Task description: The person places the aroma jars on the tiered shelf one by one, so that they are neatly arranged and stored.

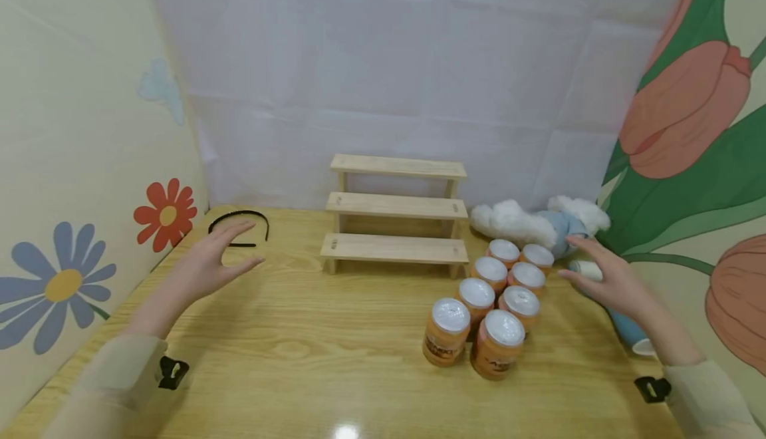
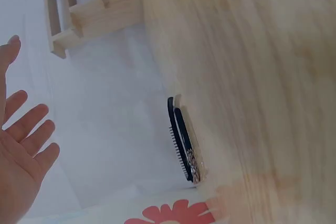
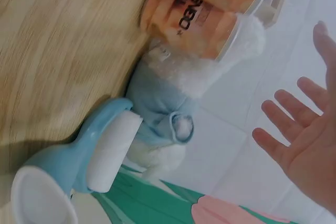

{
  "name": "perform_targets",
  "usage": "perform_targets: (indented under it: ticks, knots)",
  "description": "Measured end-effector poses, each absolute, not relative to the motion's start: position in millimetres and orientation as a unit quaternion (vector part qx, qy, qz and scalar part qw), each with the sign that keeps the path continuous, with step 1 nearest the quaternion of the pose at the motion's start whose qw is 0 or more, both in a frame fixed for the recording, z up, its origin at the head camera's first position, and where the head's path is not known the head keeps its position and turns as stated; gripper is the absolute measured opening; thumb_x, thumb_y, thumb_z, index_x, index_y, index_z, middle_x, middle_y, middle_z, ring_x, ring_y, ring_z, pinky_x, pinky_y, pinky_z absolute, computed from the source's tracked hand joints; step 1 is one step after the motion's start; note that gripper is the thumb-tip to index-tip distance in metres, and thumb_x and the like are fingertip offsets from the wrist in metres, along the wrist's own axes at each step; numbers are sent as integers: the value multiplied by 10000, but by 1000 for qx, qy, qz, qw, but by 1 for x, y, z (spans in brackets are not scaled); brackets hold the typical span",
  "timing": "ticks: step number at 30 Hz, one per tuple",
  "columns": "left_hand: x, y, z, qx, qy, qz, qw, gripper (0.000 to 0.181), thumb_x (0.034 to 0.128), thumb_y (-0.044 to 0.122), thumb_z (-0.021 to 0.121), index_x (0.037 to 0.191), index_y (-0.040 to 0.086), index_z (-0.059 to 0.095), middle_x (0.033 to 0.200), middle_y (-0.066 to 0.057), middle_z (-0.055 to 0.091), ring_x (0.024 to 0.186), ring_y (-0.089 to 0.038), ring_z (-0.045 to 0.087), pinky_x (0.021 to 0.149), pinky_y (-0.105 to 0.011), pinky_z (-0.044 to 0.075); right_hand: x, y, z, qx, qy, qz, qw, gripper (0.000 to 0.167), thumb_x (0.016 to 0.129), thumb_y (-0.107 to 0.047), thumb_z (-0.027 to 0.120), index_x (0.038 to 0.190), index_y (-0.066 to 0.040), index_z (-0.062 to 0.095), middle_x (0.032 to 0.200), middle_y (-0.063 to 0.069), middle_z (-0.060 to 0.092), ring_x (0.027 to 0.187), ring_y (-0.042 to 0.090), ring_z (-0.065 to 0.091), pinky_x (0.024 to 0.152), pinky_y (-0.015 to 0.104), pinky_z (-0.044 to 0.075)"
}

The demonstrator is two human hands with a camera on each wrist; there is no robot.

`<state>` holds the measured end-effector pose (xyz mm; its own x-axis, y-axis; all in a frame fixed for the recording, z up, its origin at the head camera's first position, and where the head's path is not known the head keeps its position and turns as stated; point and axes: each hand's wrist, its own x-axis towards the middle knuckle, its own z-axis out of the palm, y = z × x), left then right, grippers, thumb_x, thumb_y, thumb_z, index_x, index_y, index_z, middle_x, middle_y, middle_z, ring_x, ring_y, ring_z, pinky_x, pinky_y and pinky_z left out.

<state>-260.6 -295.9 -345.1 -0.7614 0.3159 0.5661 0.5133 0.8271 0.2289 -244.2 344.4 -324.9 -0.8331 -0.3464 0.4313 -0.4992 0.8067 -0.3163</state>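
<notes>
Both hands hang in the air above the table, fingers spread and holding nothing. The left hand point(image 1: 206, 263) is nearest to a black headband point(image 1: 239, 213) at the back left; the left wrist view shows its palm point(image 2: 21, 166) and the headband point(image 2: 181, 140) with small teeth. The right hand point(image 1: 619, 286) is to the right of several orange cans with silver lids point(image 1: 493, 349), standing in two rows. In the right wrist view the right hand point(image 3: 310, 145) has its fingers apart, away from the cans point(image 3: 194, 24).
A three-step wooden shelf point(image 1: 397, 249) stands at the back centre. Behind the cans lies a white fluffy toy in blue clothing point(image 1: 509, 221). A blue-handled roller with a white roll point(image 3: 113, 150) lies at the right edge. Cloth-covered walls point(image 1: 389, 60) enclose the table point(image 1: 287, 359).
</notes>
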Motion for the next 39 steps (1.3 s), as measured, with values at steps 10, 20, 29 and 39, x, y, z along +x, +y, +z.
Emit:
perform_targets:
  ticks: [10, 20, 29, 39]
  knots:
    - [-278, -276, -339, -166, -921, -322, 145, 604, 910, 342, 620, 1378, 4, 442, 1351, -245, 491, 1247, -428, 429, 1014, -587, 365, -234, 319, -326, 285, -909, 205, 227, 442, 840, -124, 701, 1243, 7, 575, 1199, 185, 618, 1089, 282, 566, 857, 349, 496]
    - [-307, -256, -354, -160, -899, -398, 87, 641, 918, 386, 593, 1415, 38, 385, 1381, -229, 466, 1274, -399, 428, 1059, -557, 349, -220, 293, -328, 313, -890, 262, 201, 390, 845, -78, 688, 1227, -58, 609, 1189, 100, 648, 1116, -63, 513, 889, 132, 463]
    - [-327, -238, -366, -157, -882, -443, 28, 708, 921, 364, 596, 1471, 50, 278, 1431, -239, 397, 1300, -422, 392, 1043, -559, 373, -211, 273, -334, 354, -873, 297, 157, 345, 853, -19, 659, 1194, -57, 623, 1121, 100, 668, 918, 92, 639, 744, 276, 550]
    - [-344, -227, -378, -160, -884, -438, 6, 710, 925, 387, 582, 1469, 50, 276, 1450, -237, 363, 1302, -440, 377, 1045, -567, 366, -202, 259, -340, 407, -842, 322, 145, 327, 800, 3, 704, 1117, -55, 648, 959, 35, 690, 785, 38, 616, 615, 206, 514]
